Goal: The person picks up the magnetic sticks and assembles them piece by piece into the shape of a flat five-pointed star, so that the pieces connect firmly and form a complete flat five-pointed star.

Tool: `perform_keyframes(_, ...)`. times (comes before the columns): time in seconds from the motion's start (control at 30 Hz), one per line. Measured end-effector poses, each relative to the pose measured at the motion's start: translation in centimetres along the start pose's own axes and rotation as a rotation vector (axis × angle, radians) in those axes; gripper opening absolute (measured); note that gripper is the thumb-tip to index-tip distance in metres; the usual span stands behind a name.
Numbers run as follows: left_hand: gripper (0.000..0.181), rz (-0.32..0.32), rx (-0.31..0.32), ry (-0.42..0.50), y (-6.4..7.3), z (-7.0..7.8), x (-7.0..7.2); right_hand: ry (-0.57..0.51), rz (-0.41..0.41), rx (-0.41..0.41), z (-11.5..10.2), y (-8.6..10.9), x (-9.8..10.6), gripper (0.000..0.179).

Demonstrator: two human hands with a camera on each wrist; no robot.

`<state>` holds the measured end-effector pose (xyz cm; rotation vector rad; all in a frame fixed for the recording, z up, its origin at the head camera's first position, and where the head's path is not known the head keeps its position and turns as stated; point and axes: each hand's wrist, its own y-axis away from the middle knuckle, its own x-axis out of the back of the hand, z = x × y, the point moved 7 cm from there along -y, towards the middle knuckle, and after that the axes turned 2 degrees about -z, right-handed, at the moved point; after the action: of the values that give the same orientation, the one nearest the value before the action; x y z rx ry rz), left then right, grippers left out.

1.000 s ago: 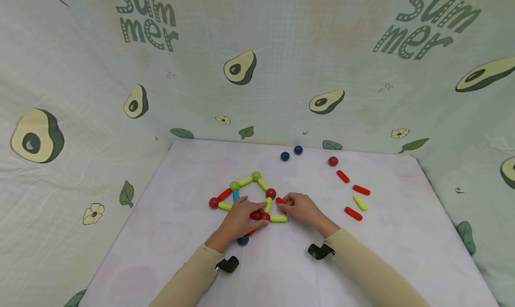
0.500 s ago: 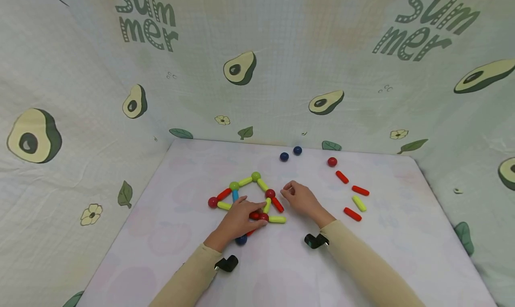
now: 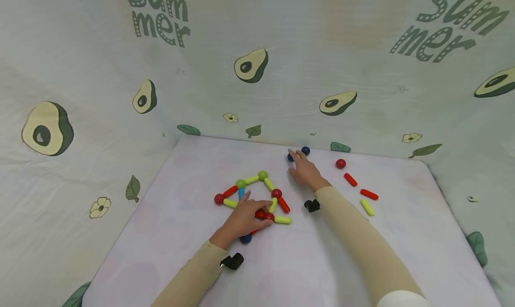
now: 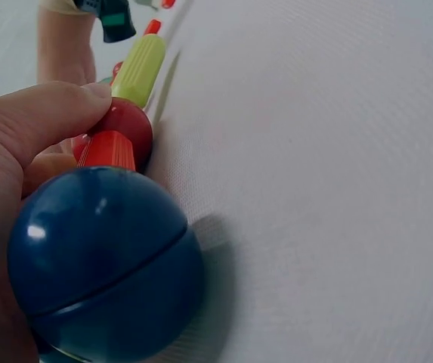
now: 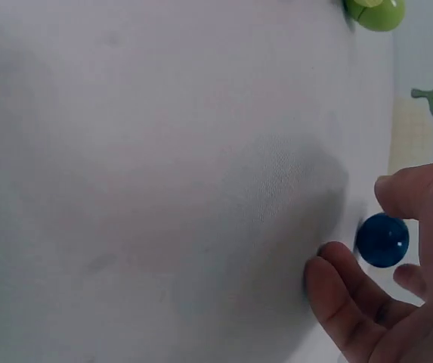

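Note:
My left hand (image 3: pixel 245 215) pinches a red ball (image 4: pixel 129 125) at the near corner of a flat frame of magnetic sticks and balls. A lime stick (image 3: pixel 283 220) points right from that ball. A red stick (image 3: pixel 284 205) slants down from another red ball (image 3: pixel 276 193). Green balls (image 3: pixel 263 175) form the far corners, and a dark blue ball (image 4: pixel 103 257) the near end; part of the frame lies hidden under the left hand. At the table's back, my right hand (image 3: pixel 306 170) reaches with parted fingers over a loose dark blue ball (image 5: pixel 383 240).
Another dark blue ball (image 3: pixel 306 150) lies by the table's far edge. Right of it are a loose red ball (image 3: pixel 340 164), red sticks (image 3: pixel 369 194) and a lime stick (image 3: pixel 367 207). A printed cloth (image 3: pixel 289 74) hangs behind the table.
My right hand let go of the red stick, now joined to the red ball, and moved away to the dark blue balls. The left hand stays put. The head view shifted slightly.

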<state>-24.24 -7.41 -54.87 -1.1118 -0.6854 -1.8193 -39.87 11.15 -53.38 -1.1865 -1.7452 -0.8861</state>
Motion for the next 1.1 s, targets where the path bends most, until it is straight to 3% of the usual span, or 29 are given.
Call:
perform_keyframes(0.1,0.060,0.003,-0.003,-0.002,0.0,-0.2,0.1,0.051,-0.004,0.019,-0.6,-0.6,-0.3,0.057)
perform_keyframes(0.2,0.060,-0.004,-0.014,-0.003,-0.2,0.2,-0.1,0.086,0.009,0.025,-0.2,0.3,-0.2,0.044)
perform_keyframes(0.33,0.060,0.001,-0.010,-0.006,-0.3,0.4,-0.1,0.113,0.001,0.048,-0.4,2.4,-0.1,0.038)
perform_keyframes(0.47,0.061,0.007,-0.002,-0.010,-0.1,0.2,0.0,0.115,-0.058,0.081,-0.7,5.5,-0.8,0.040)
perform_keyframes(0.7,0.062,0.023,-0.005,-0.016,0.2,0.0,0.4,-0.095,-0.108,0.117,-1.8,10.7,-1.9,0.032)
perform_keyframes(0.8,0.062,0.029,-0.008,-0.014,0.2,0.1,0.6,-0.146,-0.101,0.127,-2.7,11.5,-2.0,0.030)
perform_keyframes(1.1,0.062,0.022,-0.015,0.001,0.3,0.5,0.3,-0.077,-0.049,0.107,-3.6,12.0,-2.7,0.033)
